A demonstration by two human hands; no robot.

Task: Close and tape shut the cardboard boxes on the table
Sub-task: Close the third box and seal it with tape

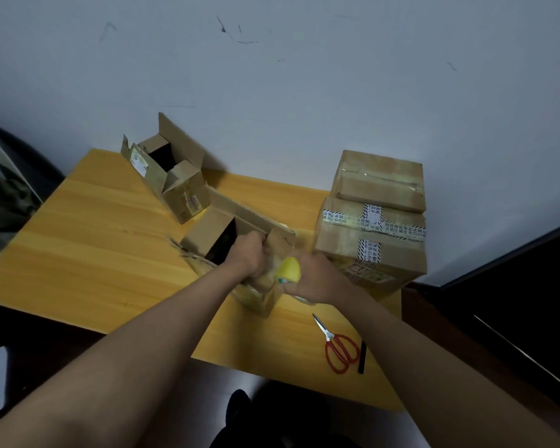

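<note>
An open cardboard box (pixel 214 236) lies in the middle of the yellow table (pixel 88 253), its flaps up and its dark inside showing. My left hand (pixel 251 253) grips the box's near-right edge with curled fingers. Just to its right, my right hand (pixel 307 279) holds a roll of tape with a yellow core (pixel 290 270) against the box's near corner. A second open box (pixel 172 176) stands at the back left, flaps spread. On the right, two taped boxes are stacked, a small one (pixel 382 179) on a larger one (pixel 369 247).
Red-handled scissors (pixel 337 345) and a black pen-like stick (pixel 361 357) lie near the table's front right edge. The wall runs close behind the table. Dark furniture stands at the right and a dark chair at the far left.
</note>
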